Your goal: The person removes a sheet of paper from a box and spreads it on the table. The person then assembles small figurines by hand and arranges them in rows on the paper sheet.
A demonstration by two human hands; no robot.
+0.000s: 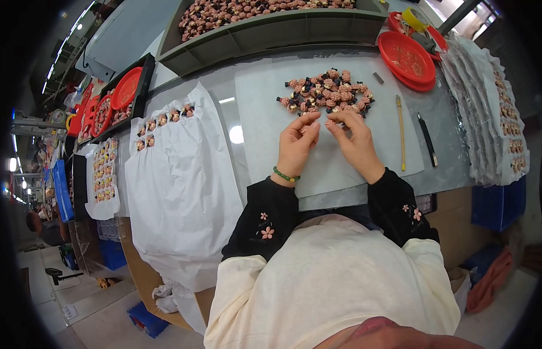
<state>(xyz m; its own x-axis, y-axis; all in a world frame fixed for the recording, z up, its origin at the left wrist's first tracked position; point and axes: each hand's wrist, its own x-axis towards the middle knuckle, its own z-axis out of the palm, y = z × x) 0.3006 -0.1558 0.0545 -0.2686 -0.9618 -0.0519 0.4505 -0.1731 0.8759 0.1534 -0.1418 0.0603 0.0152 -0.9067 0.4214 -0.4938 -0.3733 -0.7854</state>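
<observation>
A pile of small pink, black and cream figurines (332, 90) lies on a white sheet (259, 125) in front of me. At the pile's near edge, my left hand (297, 144) is closed, with a small pink figurine (305, 129) partly showing between thumb and fingers. Close beside it on the right, my right hand (358, 144) pinches another small pink piece (330, 122), mostly hidden by the fingertips. The two hands are a little apart. A green bead bracelet (286, 174) circles my left wrist.
Behind the pile stands a grey-green bin (277, 35) of figurines. Red plates (408, 58) sit at the back right. A thin yellow stick (401, 134) and a black pen (427, 139) lie right. White film (178, 192) with figurines lies left; stacked trays (480, 110) stand far right.
</observation>
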